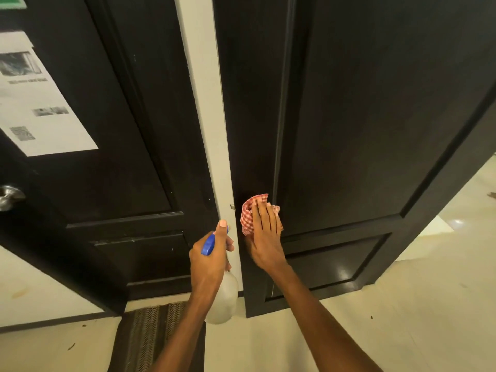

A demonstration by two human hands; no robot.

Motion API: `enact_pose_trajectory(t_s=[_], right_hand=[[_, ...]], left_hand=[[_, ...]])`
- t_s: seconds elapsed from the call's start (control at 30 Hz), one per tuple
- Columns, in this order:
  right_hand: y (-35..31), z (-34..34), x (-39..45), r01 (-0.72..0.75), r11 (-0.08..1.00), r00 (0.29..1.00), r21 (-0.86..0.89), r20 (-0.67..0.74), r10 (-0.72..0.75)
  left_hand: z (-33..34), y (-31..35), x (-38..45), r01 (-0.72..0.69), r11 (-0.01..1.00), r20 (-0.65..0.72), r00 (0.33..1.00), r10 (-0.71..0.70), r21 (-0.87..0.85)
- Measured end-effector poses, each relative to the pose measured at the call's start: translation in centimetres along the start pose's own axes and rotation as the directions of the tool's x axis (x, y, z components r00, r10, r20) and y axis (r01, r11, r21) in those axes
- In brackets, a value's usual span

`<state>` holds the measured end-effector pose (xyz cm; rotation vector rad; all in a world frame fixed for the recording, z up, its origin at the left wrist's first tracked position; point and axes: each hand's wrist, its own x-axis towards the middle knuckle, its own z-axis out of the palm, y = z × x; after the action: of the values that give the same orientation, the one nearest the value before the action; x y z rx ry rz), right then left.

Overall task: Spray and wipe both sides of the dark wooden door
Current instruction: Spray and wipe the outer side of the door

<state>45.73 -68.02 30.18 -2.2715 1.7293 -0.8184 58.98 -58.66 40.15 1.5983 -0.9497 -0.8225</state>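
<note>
A dark wooden panelled door (362, 124) fills the right of the head view, standing open with its hinge edge next to a pale wall strip (206, 103). My right hand (264, 234) presses a red-and-white checked cloth (248, 213) flat against the door's left stile, low down beside the hinge. My left hand (212, 259) holds a spray bottle (224, 299) with a blue trigger head and a translucent white body; the nozzle points up toward the wall strip and door edge. The bottle's neck is hidden by my fingers.
A second dark door (112, 146) stands at the left with a metal knob (9, 197) and a printed paper notice (35, 103) stuck on it. A brown patterned mat (150, 336) lies on the pale tiled floor (402, 304) below my arms.
</note>
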Motion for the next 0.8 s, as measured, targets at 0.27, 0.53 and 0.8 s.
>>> enact_pose_trajectory(t_s=[0.27,0.53,0.8], right_hand=[[1.9,-0.5,-0.5,-0.158,0.936,0.987,0.315,0.02,0.16],[-1.9,1.3,0.8,-0.364,0.366,0.724,0.856,0.012,0.69],[-1.8,1.6,-1.9,-0.238,-0.164,0.676,0.957,0.285,0.68]], left_hand=[[0.2,-0.1,0.3,0.001,1.0,0.014,1.0,-0.001,-0.007],[-0.4,-0.1,0.5,-0.002,1.0,-0.011,1.0,0.002,-0.022],[-1.2,-0.3,0.3,-0.031,1.0,-0.011,0.999,0.031,-0.003]])
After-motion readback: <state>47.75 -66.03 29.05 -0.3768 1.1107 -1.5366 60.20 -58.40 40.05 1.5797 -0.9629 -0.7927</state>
